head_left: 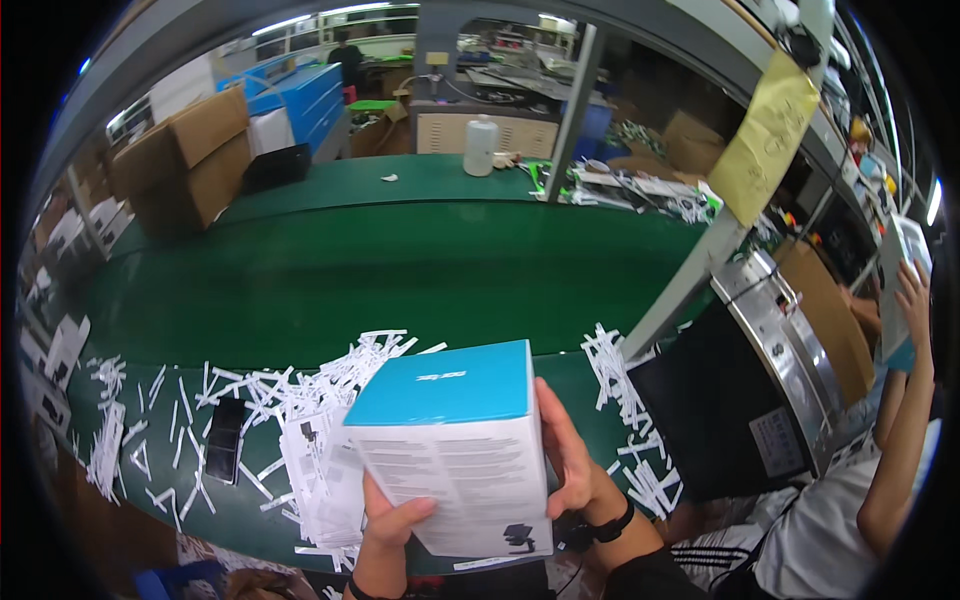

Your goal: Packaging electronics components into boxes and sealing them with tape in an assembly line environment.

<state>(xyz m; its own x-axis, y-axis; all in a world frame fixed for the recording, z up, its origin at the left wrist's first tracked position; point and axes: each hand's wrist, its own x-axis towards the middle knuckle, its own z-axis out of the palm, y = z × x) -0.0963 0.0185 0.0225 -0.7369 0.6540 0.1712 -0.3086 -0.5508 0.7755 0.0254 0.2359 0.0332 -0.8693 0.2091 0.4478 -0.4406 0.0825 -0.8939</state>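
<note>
A white box with a blue top [450,470] is held up in front of me, over the near edge of the green table. Fine print covers the side facing me, and a small dark picture is at its lower corner. My left hand [395,515] grips the lower left of the box, thumb across the printed side. On the right side, my right hand [570,450] presses against the box with its fingers along the far part, partly hidden. Behind the box lie many white paper strips [340,385] and a stack of printed sheets [325,480].
A black flat object [224,440] lies among the strips at left. A green belt [400,270] runs across. A metal post [690,270] and a black-and-silver machine [740,390] stand at right. Beyond it, a co-worker's hand [912,295] holds another box. A white bottle [480,147] stands behind.
</note>
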